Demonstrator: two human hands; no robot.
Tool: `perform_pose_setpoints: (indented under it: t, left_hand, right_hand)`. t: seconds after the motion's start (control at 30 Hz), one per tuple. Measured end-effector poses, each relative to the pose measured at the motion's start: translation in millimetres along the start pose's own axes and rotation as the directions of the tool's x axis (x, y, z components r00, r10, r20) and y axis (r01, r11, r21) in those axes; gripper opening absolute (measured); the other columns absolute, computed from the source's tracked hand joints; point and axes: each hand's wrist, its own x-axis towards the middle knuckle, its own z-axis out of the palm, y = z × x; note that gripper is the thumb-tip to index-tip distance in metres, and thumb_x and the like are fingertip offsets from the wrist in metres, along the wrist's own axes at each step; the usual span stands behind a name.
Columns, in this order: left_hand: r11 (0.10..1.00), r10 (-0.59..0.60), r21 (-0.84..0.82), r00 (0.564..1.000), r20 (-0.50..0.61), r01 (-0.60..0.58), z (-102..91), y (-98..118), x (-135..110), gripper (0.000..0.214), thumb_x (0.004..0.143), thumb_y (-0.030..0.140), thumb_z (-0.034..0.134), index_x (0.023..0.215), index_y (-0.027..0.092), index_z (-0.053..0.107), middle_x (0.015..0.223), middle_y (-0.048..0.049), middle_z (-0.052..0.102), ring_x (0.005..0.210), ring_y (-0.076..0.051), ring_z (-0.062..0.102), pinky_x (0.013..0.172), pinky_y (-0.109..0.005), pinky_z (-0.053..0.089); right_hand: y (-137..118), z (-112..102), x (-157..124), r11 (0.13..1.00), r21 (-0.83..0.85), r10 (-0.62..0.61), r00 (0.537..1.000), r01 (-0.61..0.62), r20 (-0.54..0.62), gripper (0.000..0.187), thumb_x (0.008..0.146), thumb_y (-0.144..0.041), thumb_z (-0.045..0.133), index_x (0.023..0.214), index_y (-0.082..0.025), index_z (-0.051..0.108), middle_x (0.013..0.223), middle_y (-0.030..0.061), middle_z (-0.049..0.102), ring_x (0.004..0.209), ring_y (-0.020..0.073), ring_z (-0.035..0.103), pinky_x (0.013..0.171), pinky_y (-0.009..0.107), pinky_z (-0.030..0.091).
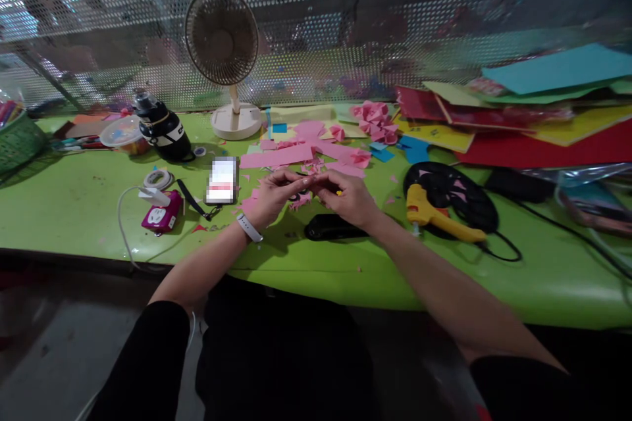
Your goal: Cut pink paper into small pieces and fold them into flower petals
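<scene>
My left hand (272, 198), with a pale band on its wrist, meets my right hand (348, 197) over the middle of the green table (296, 263). Fingertips of both hands pinch together around something small that they mostly hide. A bit of yellow shows at my right hand's fingers, too small to name. Beneath and behind the hands lie pink paper strips (276, 158) and scraps. Pink folded paper flowers (375, 120) are heaped farther back. Close below my right hand rests a black elongated object (336, 227).
A yellow glue gun (434, 214) lies on a black round fan-like base (474, 207) at right, its cord trailing. Coloured paper sheets (553, 112) are stacked behind. Leftward are a phone (222, 179), a purple power adapter (162, 214), a black bottle (165, 131) and a desk fan (237, 122).
</scene>
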Motion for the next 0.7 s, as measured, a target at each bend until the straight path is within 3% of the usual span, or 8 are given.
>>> perform_pose_setpoints:
  t: [0.37, 0.7]
  left_hand:
    - [0.999, 0.028, 0.036, 0.996, 0.082, -0.031, -3.2, -1.6, 0.1, 0.025, 0.069, 0.04, 0.086, 0.082, 0.021, 0.078, 0.084, -0.0027, 0.072, 0.072, -0.01, 0.064, 0.064, -0.025, 0.051]
    - [0.991, 0.101, 0.088, 0.994, 0.032, -0.103, -2.9, 0.2, 0.5, 0.024, 0.068, 0.038, 0.087, 0.07, 0.018, 0.074, 0.072, -0.0008, 0.068, 0.064, -0.008, 0.061, 0.061, -0.023, 0.05]
  right_hand:
    - [7.8, -5.6, 3.8, 0.999, 0.041, -0.028, 0.999, 0.026, 0.042, 0.022, 0.091, -0.042, 0.062, 0.095, -0.023, 0.073, 0.082, 0.0041, 0.07, 0.074, 0.0187, 0.066, 0.067, 0.034, 0.056]
    - [2.4, -3.9, 1.1, 0.999, 0.035, 0.016, 0.998, -0.018, 0.062, 0.022, 0.091, -0.04, 0.063, 0.1, -0.022, 0.071, 0.078, 0.0027, 0.069, 0.065, 0.0165, 0.063, 0.059, 0.031, 0.053]
